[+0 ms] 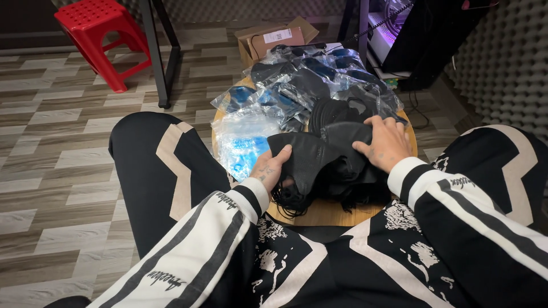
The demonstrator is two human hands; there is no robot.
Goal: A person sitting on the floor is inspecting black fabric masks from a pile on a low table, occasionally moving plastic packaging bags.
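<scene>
Black face masks (319,157) are lying heaped on the round wooden table (319,212) between your knees; your left hand (271,168) is pinching one mask's edge, your right hand (385,142) is pressing flat, fingers spread, on the pile.

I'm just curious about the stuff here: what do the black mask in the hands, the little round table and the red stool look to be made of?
Black mask: soft matte fabric, probably; it creases.
Round table: pale wood, by its grain.
Red stool: glossy moulded plastic with perforated seat.

bagged masks (297,85) crowding stool (319,214), floor (57,154) open
</scene>
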